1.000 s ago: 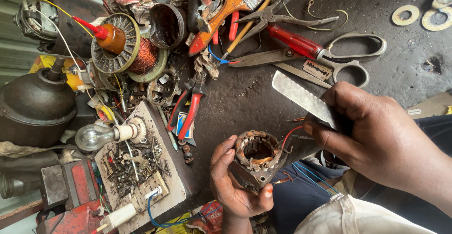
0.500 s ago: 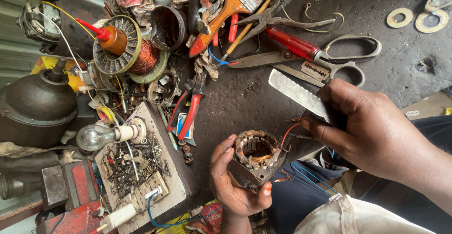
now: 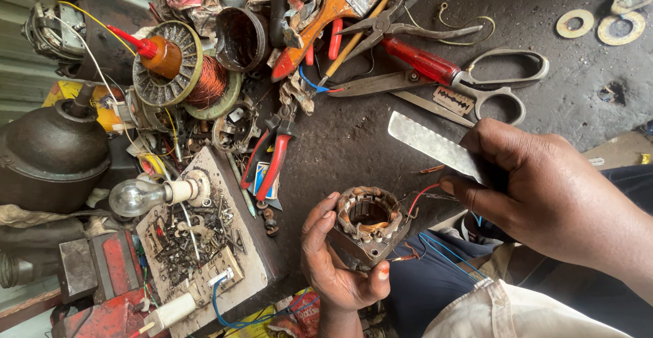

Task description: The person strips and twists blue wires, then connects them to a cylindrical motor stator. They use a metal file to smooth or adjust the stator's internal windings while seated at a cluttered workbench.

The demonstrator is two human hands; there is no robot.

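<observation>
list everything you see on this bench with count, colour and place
motor stator: 1, copper windings, in left hand
metal strip: 1, grey, in right hand
scissors: 1, silver, top right
screwdriver: 1, red handle, top centre
pliers: 1, red handles, centre left
copper wire spool: 1, top left
light bulb: 1, clear, left
washers: 2, pale, top right
kettle: 1, dark, far left
left hand: bottom centre
right hand: right

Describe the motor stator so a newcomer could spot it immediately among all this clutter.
Start at the dark workbench and drop to its near edge, where the left hand cups the stator. Unlike the flat washers and hand tools around it, it is a squarish metal block with a round bore ringed by copper windings.
</observation>
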